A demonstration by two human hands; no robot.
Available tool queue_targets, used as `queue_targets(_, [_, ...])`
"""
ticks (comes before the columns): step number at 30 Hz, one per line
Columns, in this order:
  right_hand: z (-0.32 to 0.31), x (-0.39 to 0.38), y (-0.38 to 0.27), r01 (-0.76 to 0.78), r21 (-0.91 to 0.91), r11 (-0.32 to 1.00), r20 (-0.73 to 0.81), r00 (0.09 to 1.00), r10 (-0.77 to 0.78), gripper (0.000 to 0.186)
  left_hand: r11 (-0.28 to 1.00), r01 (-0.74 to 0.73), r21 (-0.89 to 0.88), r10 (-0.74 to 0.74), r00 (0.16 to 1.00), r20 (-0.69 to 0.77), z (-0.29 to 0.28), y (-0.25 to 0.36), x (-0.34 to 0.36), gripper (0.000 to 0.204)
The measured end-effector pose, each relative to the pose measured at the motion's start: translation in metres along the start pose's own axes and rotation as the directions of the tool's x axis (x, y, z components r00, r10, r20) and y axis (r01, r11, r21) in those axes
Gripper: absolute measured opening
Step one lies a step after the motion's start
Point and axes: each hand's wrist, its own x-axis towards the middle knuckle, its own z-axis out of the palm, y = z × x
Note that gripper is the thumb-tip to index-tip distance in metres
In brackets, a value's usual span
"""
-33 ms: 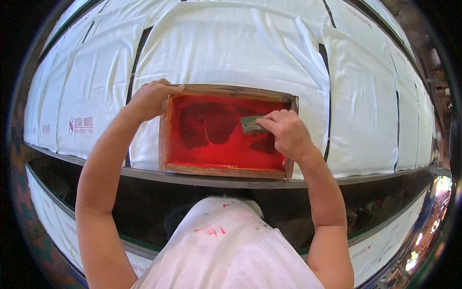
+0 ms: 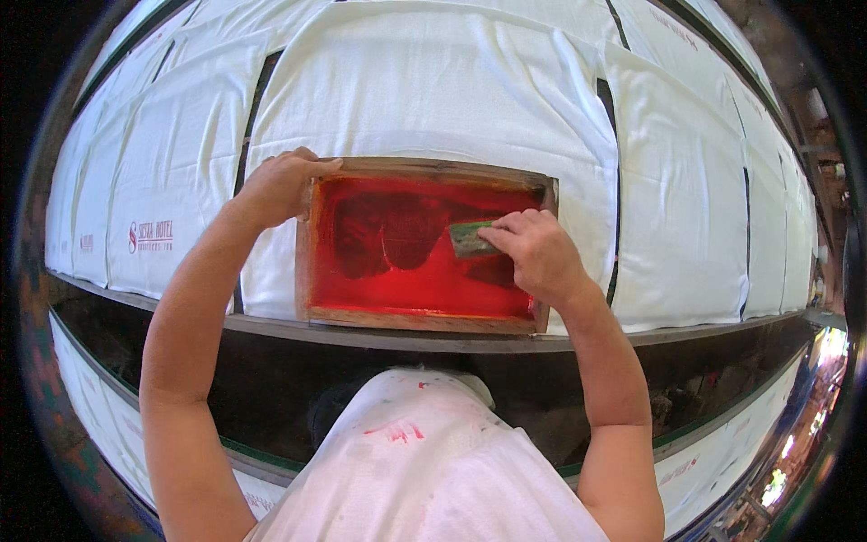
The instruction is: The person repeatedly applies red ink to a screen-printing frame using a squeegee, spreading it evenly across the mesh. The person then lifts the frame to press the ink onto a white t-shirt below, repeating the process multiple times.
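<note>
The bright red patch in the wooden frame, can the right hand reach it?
Probably yes: the right hand, pinching a greenish scraper, is over the right side of the wooden frame, and nothing visible blocks the bright red patch.

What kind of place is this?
Probably a cloth-printing workshop: a wooden frame with what looks like red ink lies on white cloth, other cloths bear red prints, and the person's shirt has red stains.

The left hand (image 2: 278, 188) was curled in a grip at ten o'clock, one digit (image 2: 325, 167) pointing toward three. The right hand (image 2: 546, 255), near three o'clock, was pinched. Bent, the left arm (image 2: 185, 348) extended from seven, the right arm (image 2: 614, 388) from five.
</note>
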Motion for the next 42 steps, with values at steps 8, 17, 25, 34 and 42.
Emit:
queue_targets(8, [0.010,-0.047,-0.033,0.007,-0.045,0.999,0.007,1.000,-0.006,0.038,0.999,0.011,0.044,-0.010,0.999,-0.040,0.001,0.001,0.006,0.089])
queue_targets(17, [0.019,-0.042,-0.071,-0.305,0.003,0.952,-0.140,0.943,0.302,0.046,0.985,-0.077,-0.156,0.067,0.995,-0.072,0.004,-0.017,0.005,0.087])
queue_targets(25, [0.029,-0.001,-0.077,-0.833,-0.053,0.551,-0.268,0.543,0.796,0.039,0.904,-0.045,-0.425,-0.110,0.937,-0.331,0.039,-0.034,-0.027,0.092])
queue_targets(34, [0.061,0.052,-0.110,-0.864,-0.050,0.501,-0.252,0.496,0.831,0.027,0.604,0.027,-0.797,-0.346,0.909,-0.232,0.119,-0.030,-0.087,0.072])
queue_targets(42, [0.101,0.139,-0.181,-0.675,-0.067,0.735,-0.146,0.735,0.662,0.029,0.364,-0.022,-0.931,-0.304,0.942,-0.141,0.134,-0.035,-0.082,0.068])
